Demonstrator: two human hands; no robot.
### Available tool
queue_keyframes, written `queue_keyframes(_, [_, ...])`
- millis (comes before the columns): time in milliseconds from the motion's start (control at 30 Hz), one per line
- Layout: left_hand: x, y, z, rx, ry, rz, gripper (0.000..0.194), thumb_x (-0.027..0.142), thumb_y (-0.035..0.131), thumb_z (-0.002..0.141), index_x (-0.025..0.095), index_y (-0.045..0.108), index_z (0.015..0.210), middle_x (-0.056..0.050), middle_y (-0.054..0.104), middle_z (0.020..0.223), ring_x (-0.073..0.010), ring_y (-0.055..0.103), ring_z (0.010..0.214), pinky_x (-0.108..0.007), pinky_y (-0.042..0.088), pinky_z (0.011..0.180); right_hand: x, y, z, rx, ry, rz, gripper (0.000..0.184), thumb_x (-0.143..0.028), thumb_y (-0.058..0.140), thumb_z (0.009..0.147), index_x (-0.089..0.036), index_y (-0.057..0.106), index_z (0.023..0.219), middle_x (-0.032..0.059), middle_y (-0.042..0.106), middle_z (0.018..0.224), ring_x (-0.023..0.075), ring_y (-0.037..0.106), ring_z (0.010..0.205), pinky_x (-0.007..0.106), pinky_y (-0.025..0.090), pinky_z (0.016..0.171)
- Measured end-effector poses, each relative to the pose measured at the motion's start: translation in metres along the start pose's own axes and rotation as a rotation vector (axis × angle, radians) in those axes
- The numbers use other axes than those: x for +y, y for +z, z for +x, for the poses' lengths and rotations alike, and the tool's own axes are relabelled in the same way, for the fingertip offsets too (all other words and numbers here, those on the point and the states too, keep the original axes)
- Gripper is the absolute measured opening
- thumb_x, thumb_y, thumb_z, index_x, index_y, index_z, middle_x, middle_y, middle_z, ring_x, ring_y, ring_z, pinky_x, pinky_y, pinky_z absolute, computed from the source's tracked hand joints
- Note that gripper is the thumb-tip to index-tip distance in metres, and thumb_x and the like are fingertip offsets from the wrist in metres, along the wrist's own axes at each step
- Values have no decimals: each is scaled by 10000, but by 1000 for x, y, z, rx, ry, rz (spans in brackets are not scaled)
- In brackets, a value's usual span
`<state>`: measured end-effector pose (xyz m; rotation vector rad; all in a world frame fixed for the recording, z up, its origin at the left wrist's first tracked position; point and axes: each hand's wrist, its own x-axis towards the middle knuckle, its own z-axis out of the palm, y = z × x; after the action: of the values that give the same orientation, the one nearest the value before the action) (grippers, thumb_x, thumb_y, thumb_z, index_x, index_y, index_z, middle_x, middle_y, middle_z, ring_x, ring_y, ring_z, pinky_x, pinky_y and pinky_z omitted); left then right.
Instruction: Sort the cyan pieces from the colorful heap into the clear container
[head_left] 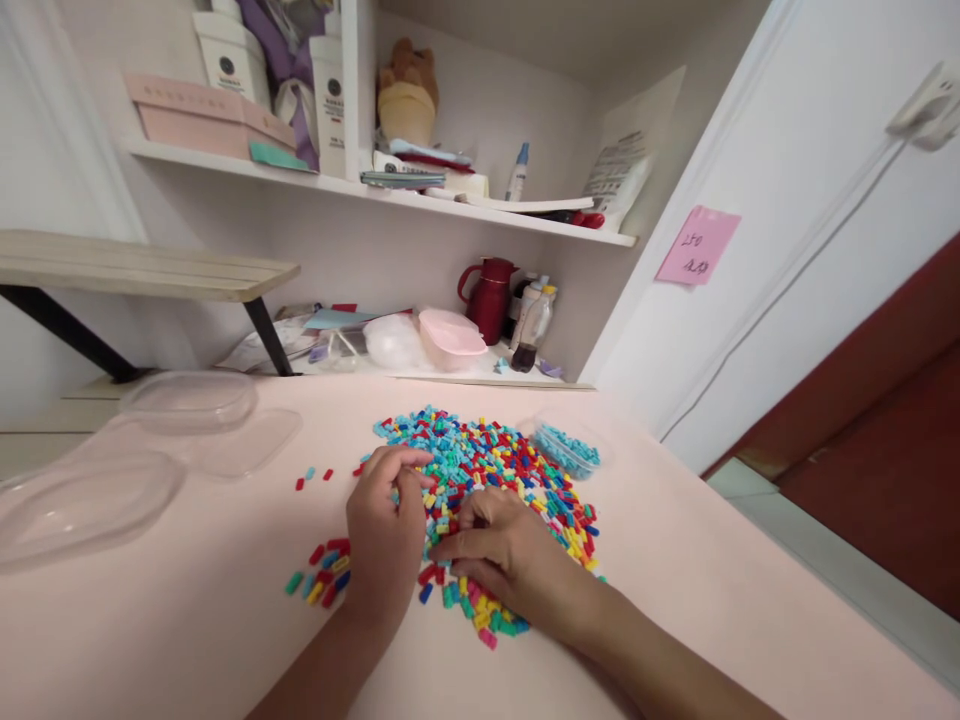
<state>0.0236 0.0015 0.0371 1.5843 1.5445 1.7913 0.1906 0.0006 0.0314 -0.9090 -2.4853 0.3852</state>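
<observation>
A wide heap of small plastic building bricks point(517, 455) in red, blue, green, yellow and light blue covers the middle of the table. My left hand point(386, 515) is over the heap's left side with its fingers curled in. Anything inside those fingers is hidden. Low in the heap, my right hand point(506, 550) has thumb and fingers drawn together among the bricks. What its fingertips grip is too small to make out. Behind the heap on the right, a clear plastic container point(568, 450) holds light blue bricks. A small mixed group of bricks point(322, 572) lies left of my left wrist.
Clear empty-looking containers point(90, 500) and a flat clear lid point(244, 443) lie on the left of the pink table point(225, 640). A wooden stand point(150, 265) rises behind them. At the back are a pink container point(452, 338), a red jug point(489, 300) and bottles point(534, 330).
</observation>
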Motion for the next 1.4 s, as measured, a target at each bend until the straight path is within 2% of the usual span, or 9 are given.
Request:
queue_keyframes(200, [-1, 0, 1, 16, 23, 18, 233, 154, 422, 809, 222, 645, 811, 15, 694, 802, -125, 649, 645, -255, 494, 662, -1, -1, 2, 42, 39, 159, 168, -225, 616, 886, -301, 753, 948, 36, 643, 885, 182, 584, 877, 329, 440, 833])
queue_keyframes(333, [-2, -1, 3, 14, 45, 32, 226, 163, 427, 809, 224, 645, 813, 21, 693, 778, -123, 647, 629, -240, 486, 626, 0, -6, 3, 82, 159, 414, 120, -213, 690, 828, -279, 758, 901, 32, 627, 946, 166, 597, 879, 273, 482, 768])
queue_keyframes(467, [-1, -3, 3, 13, 106, 66, 220, 159, 440, 789, 236, 646, 796, 32, 679, 732, -129, 643, 627, -238, 485, 615, 8, -18, 6, 189, 245, 454, 80, -250, 691, 832, -251, 757, 877, 33, 651, 929, 165, 610, 864, 284, 484, 795])
queue_keyframes(633, [2, 0, -1, 52, 271, 24, 195, 193, 466, 833, 244, 649, 788, 20, 673, 792, -137, 646, 706, -263, 486, 735, 38, -50, 2, 495, 296, 189, 85, -222, 665, 831, -236, 738, 872, 37, 671, 902, 190, 608, 902, 327, 456, 853])
queue_keyframes(733, [5, 3, -4, 67, 323, -1, 193, 207, 478, 858, 240, 652, 781, 11, 662, 814, -131, 638, 706, -272, 480, 754, 60, -71, -8, 754, 423, 19, 111, -206, 626, 825, -224, 715, 890, 42, 674, 910, 200, 600, 903, 342, 453, 855])
queue_keyframes(833, [7, 3, -7, 36, 326, 16, 210, 199, 458, 861, 238, 653, 793, 6, 655, 838, -123, 642, 724, -265, 485, 749, 77, -80, -18, 873, 553, -86, 175, -240, 557, 851, -215, 710, 931, 56, 656, 932, 209, 591, 883, 367, 454, 843])
queue_keyframes(1067, [3, 3, -6, 24, 302, 22, 204, 183, 463, 839, 233, 650, 775, 6, 652, 852, -124, 639, 730, -262, 499, 747, 77, -75, -18, 911, 555, -108, 342, -257, 461, 881, -213, 655, 1159, 97, 596, 1084, 228, 577, 953, 393, 458, 852])
queue_keyframes(1233, [0, 1, -3, -11, 304, 38, 214, 175, 451, 834, 237, 647, 775, 13, 651, 850, -124, 648, 736, -245, 500, 720, 57, -64, -8, 685, 395, 64, 254, -231, 502, 864, -229, 717, 999, 58, 688, 969, 192, 618, 861, 322, 475, 787])
queue_keyframes(1400, [1, 2, -2, 39, 260, 78, 232, 227, 445, 841, 245, 654, 742, 9, 663, 841, -152, 649, 790, -277, 485, 804, 51, -65, -7, 631, 525, 243, 239, -265, 511, 846, -221, 729, 935, 10, 693, 763, 164, 607, 678, 279, 465, 641])
